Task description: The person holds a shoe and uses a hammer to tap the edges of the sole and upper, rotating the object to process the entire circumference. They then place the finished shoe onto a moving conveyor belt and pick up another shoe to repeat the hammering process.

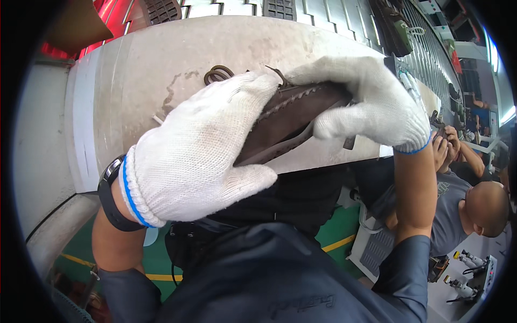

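Both my hands wear white knitted gloves with blue-edged cuffs, and between them is a dark brown leather shoe with stitching along its side. My left hand lies over one end of the shoe, its thumb on the near side and its fingers across the far side. At the other end my right hand grips it, fingers over the far side and thumb on the near side. The shoe is held over the pale worktable. Its ends are partly hidden by the gloves. A coiled brown shoelace rests on the table beyond my left hand.
Beyond the table runs a metal slatted conveyor with dark shoe soles on it. Another dark shoe stands at the far right. To my right sits a co-worker in a grey shirt, hands raised around a dark item.
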`<state>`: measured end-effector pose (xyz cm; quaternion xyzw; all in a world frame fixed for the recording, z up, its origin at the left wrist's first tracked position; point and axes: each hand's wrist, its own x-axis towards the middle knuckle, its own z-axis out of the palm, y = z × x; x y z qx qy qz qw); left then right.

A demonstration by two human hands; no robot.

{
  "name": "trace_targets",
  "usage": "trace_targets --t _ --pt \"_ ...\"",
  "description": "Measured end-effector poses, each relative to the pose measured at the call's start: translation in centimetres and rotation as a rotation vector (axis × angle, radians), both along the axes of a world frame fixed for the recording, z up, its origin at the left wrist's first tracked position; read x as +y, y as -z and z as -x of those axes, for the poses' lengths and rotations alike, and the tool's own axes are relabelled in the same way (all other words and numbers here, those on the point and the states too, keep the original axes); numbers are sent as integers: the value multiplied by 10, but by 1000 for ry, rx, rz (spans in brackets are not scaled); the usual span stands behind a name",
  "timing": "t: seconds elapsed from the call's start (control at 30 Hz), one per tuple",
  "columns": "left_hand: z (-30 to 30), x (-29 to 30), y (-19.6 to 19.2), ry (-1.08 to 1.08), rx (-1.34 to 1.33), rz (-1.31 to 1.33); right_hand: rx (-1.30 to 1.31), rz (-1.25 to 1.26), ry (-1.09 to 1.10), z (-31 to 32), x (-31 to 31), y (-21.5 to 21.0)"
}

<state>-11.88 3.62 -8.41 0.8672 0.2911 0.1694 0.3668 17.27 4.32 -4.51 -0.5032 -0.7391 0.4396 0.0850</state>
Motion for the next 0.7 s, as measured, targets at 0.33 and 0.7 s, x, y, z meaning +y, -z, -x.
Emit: trace_targets --t 0.33,0.7 --pt "-1 -4 6 -2 -27 -13 45 227 115 16 2 -11" --pt "-2 -2 10 0 -21 -24 62 -272 -130 1 -6 14"
